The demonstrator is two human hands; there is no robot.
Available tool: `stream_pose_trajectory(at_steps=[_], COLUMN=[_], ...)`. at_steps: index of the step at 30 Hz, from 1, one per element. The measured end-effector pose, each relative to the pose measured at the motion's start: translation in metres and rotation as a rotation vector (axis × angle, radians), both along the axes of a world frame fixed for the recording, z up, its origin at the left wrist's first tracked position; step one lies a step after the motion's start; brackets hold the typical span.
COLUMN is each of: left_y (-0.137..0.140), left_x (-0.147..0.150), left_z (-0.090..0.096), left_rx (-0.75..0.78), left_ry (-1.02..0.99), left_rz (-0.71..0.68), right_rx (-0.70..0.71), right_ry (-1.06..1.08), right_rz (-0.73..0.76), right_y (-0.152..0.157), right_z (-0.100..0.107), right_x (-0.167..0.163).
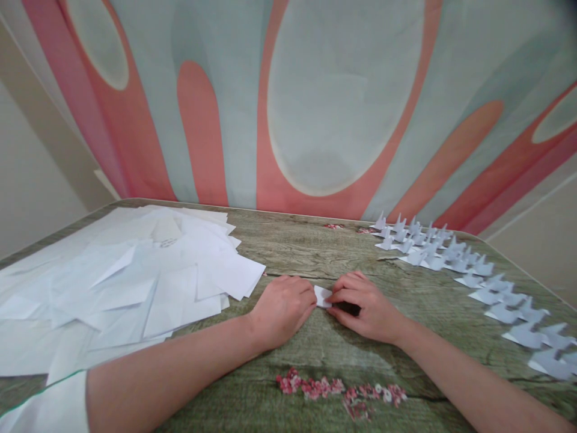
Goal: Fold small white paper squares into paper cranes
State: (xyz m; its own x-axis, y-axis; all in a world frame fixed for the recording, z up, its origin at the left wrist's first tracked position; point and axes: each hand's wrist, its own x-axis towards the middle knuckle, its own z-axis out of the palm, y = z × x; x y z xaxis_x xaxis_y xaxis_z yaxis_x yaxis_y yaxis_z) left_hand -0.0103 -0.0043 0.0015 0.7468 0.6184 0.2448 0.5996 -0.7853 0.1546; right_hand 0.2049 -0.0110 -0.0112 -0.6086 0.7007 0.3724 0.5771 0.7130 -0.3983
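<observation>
A small folded piece of white paper (322,296) sits between my two hands, low over the middle of the table. My right hand (366,305) pinches its right end between thumb and fingers. My left hand (285,310) is closed at the left end, back of the hand up; its fingertips and part of the paper are hidden. To the left of my left hand lies a wide, loose heap of white paper sheets (175,300). Folded white paper cranes (464,261) stand in rows beyond my right hand.
The wood-patterned table (288,246) carries a pink flower print (315,386) near its front. Its far edge meets a wall covering (238,120) with red and grey-green shapes. Paper sheets cover the table's left side; the cranes run along its right edge.
</observation>
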Motion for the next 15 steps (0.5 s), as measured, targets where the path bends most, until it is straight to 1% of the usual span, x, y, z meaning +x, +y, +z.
stream_pose_trajectory(at_steps=[8,15], left_y=[0.0008,0.0017], left_x=[0.0013,0.0014], left_z=[-0.0008,0.0033], left_rx=[-0.022,-0.139], left_ry=[0.003,-0.081], left_rz=[0.018,0.037], right_rx=[-0.112,-0.219], right_ry=[0.074,0.104], right_rz=[-0.016,-0.066], right_y=[0.0012,0.0027], right_z=[0.0015,-0.0002], right_x=[-0.0015,-0.0029])
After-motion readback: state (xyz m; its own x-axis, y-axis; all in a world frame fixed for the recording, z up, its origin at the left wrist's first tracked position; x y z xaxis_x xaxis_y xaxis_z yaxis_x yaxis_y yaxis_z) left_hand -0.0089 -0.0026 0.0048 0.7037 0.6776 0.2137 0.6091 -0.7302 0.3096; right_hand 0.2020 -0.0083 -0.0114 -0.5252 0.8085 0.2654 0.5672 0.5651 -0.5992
